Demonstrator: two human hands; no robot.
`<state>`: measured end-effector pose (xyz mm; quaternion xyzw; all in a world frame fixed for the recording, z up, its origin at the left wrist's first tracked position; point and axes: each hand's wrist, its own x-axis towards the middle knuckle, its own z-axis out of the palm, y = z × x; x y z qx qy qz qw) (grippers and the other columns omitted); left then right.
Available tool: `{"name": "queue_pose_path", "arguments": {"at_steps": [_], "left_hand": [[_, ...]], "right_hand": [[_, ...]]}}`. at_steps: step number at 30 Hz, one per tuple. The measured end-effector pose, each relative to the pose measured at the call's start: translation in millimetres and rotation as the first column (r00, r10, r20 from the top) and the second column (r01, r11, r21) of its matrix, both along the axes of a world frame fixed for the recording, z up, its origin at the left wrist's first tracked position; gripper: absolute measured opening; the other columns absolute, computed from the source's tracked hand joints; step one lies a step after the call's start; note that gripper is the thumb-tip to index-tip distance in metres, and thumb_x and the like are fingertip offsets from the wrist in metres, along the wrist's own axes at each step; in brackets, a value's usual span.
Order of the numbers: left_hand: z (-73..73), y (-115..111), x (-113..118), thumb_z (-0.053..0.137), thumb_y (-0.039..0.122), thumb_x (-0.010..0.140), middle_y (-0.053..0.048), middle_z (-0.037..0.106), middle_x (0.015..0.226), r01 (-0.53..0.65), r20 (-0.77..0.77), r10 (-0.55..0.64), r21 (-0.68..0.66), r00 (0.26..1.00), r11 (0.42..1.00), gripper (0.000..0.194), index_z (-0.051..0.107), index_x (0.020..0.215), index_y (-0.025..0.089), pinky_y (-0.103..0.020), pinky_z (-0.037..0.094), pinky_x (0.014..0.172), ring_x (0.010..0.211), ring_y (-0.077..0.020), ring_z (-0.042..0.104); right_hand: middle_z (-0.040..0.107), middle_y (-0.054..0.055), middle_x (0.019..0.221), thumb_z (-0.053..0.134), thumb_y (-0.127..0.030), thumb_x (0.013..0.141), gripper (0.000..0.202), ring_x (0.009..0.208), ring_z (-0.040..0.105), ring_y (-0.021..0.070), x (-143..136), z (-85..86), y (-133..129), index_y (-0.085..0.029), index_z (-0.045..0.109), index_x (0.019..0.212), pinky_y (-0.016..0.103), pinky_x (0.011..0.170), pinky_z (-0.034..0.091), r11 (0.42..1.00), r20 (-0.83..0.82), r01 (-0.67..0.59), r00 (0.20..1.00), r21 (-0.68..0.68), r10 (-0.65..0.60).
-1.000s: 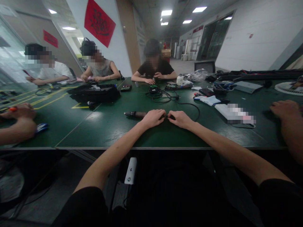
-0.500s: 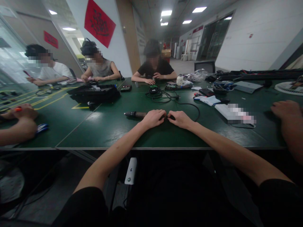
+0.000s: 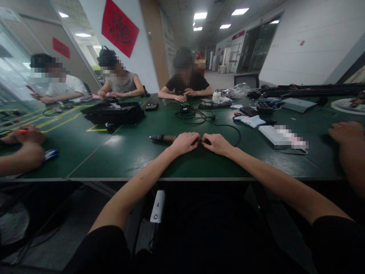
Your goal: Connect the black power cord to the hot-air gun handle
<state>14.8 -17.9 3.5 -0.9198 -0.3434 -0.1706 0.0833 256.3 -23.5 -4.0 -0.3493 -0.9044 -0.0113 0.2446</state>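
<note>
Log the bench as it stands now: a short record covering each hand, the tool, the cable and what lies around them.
left hand: closed over the rear of the dark cylindrical tool
right hand: fingertips pinched near the left's; anything between too small to tell
tool tip: metallic, pointing left
black cable: curves from beyond the right hand to a loose coil
left side: black tray
right side: white box
surface: green table

White wall [image 3: 305, 42] beyond green table [image 3: 137, 152]

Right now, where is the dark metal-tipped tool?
The dark tool lies on the green table in the head view, left of centre, partly behind the left hand.
</note>
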Motion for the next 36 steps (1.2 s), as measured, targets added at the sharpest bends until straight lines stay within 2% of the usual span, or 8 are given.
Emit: {"name": "queue_pose_path", "arguments": {"at_steps": [15,27,36], "left_hand": [[-0.4,1.3,-2.2,0.055,0.031,0.099,-0.005,0.069,0.11,0.043,0.007,-0.043,0.004,0.999,0.999,0.019,0.06,0.116,0.024,-0.037,0.049,0.088,0.099,-0.0229,0.066],[1.4,0.7,-1.9,0.055,0.033,0.1,-0.006,0.069,0.111,0.034,-0.006,-0.034,0.0,0.999,0.999,0.02,0.06,0.117,0.024,-0.036,0.049,0.088,0.1,-0.0234,0.066],[3.0,-1.2,-1.7,0.053,0.026,0.098,-0.006,0.068,0.112,0.054,-0.023,-0.054,0.006,0.998,0.999,0.021,0.06,0.118,0.023,-0.036,0.048,0.09,0.103,-0.0232,0.066]], "right_hand": [[0.075,0.004,0.097,0.063,-0.023,0.096,0.008,0.087,0.07,0.0223,0.1,2.2,-1.2,-0.023,0.062,0.104,0.03,0.078,0.044,1.0,-0.001,0.0,1.0,-0.013,0.0],[0.075,0.004,0.097,0.064,-0.023,0.094,0.009,0.087,0.07,0.0224,-0.1,3.4,-2.1,-0.023,0.064,0.104,0.03,0.078,0.044,0.999,-0.015,0.005,1.0,-0.035,-0.005],[0.075,0.004,0.096,0.063,-0.023,0.096,0.008,0.085,0.069,0.0222,-0.3,3.3,-2.2,-0.022,0.062,0.104,0.03,0.077,0.043,1.0,0.008,0.009,1.0,-0.012,-0.009]]}}
